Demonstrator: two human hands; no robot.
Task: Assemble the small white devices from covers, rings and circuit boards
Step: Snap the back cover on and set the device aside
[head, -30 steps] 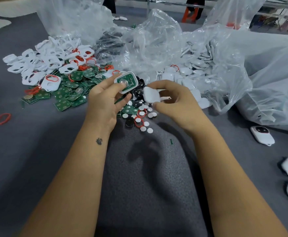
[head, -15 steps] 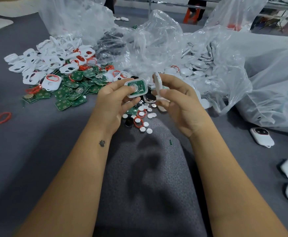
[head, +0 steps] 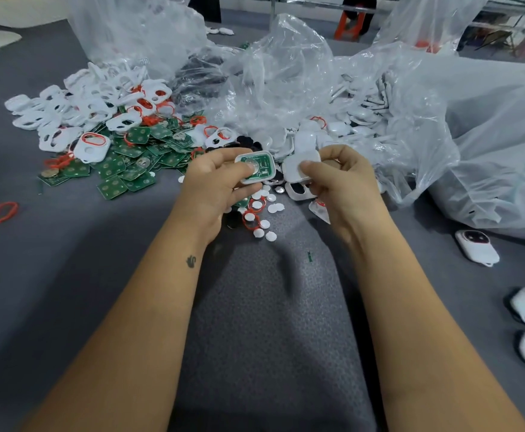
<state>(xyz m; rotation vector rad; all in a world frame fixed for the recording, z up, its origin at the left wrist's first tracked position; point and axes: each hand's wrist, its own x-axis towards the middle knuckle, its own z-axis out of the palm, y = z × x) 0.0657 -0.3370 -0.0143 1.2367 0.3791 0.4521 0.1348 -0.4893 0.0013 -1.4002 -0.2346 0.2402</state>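
cover (head: 300, 169) now turned flat in the right hand's (head: 345, 185) grip; left hand (head: 214, 185) holds the board-filled shell (head: 256, 167).

Left hand (head: 214, 185) grips board-filled shell (head: 256, 167); right hand (head: 342, 182) pinches cover (head: 298, 168).

Assembly workshop: bulk circuit boards (head: 130, 165) and bagged covers (head: 364, 107).

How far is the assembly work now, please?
Done: three closed devices lie at the right. In hand: the left hand holds a shell with a board; the right hand holds a white cover. Left: piles of boards and covers.
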